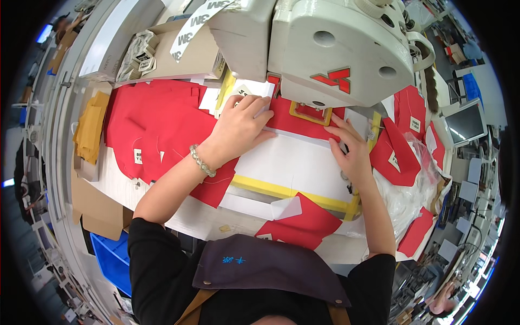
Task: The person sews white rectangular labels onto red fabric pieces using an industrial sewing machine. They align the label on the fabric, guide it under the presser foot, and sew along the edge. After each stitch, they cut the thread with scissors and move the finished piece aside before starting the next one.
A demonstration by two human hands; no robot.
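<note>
From my end this looked like lining up: the red cloth (283, 117) lay under the yellow frame (309, 119), left hand (242, 125) curled (couldn't tell if gripping), right hand (351, 151) loosely spread by it, so next called for keeping it flat.

Left hand (241, 125), right hand (352, 153) palm-down

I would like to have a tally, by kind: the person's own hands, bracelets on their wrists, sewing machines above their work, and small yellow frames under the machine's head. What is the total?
Left hand and right hand: 2
Bracelet: 1
Sewing machine: 1
Small yellow frame: 1
Total: 5
</note>
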